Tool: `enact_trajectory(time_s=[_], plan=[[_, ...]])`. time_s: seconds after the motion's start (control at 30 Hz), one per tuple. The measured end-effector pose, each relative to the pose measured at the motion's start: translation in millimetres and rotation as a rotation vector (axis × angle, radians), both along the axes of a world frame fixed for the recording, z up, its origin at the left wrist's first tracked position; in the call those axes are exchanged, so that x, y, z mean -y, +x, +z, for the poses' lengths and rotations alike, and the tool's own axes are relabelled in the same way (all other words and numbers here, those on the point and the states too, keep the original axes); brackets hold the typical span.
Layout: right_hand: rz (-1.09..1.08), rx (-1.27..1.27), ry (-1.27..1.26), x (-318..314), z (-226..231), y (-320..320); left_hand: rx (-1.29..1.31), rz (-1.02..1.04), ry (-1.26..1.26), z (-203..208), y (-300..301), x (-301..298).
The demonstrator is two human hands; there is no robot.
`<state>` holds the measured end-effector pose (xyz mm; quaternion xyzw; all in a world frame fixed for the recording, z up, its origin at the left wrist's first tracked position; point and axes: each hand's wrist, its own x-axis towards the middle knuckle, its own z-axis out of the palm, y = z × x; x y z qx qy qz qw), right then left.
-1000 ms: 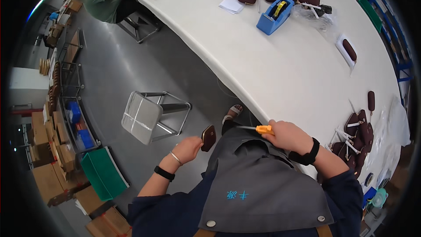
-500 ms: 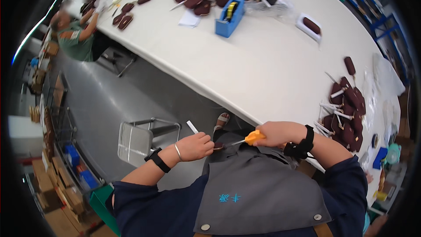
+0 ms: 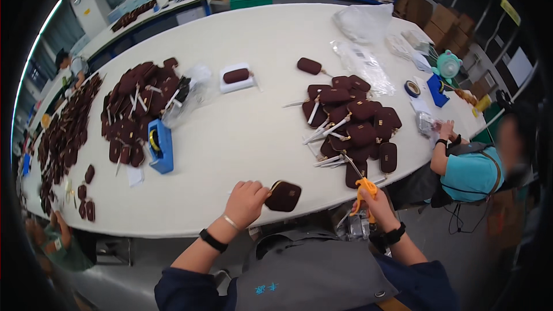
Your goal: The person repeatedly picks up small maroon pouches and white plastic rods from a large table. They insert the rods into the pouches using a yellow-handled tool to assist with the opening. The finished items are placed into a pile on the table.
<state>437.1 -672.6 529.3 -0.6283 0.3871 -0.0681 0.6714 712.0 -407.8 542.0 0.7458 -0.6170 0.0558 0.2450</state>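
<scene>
Now, change: both hands raised from lap level a second ago to the table (image 3: 242,138) edge.
Left hand (image 3: 245,201): fingers closed on a brown pouch (image 3: 283,196), at its 3 o'clock.
Right hand (image 3: 374,207): fist wrapped around orange-handled scissors (image 3: 365,189), blades toward 11 o'clock.
Pouch heap (image 3: 354,124): at 12 o'clock of the scissors.
Meaning: trimming likely done, pouch being set down.

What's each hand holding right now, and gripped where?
Left hand grips the small dark brown rectangular pouch by its left edge, on the white table. Right hand holds orange-handled scissors by the handles.
</scene>
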Motion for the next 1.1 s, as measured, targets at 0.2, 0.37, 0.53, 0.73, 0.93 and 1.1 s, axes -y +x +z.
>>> enact_trajectory(time_s=[0.2,0.37,0.53,0.73,0.93,1.1], plan=[[-0.341,0.031,-0.052,-14.3,-14.1,-76.3,-0.415,0.039,-0.397,7.2,12.2,195.4],[-0.423,0.015,-0.068,-38.5,-19.3,-104.6,-0.504,0.19,-0.219,-38.4,28.8,299.2],[-0.439,-0.053,-0.049,-57.4,-24.8,-108.7,-0.472,0.06,0.109,-57.4,15.9,260.5],[-0.224,-0.072,-0.073,-61.0,-24.3,-31.3,-0.511,0.077,0.263,-60.9,92.2,145.7],[0.004,-0.031,-0.046,-89.2,-26.9,72.0,-0.527,0.389,0.053,-24.1,205.7,-8.1],[0.178,-0.096,-0.016,-125.6,-24.3,139.5,-0.341,0.803,-0.196,-18.6,318.7,-146.2]])
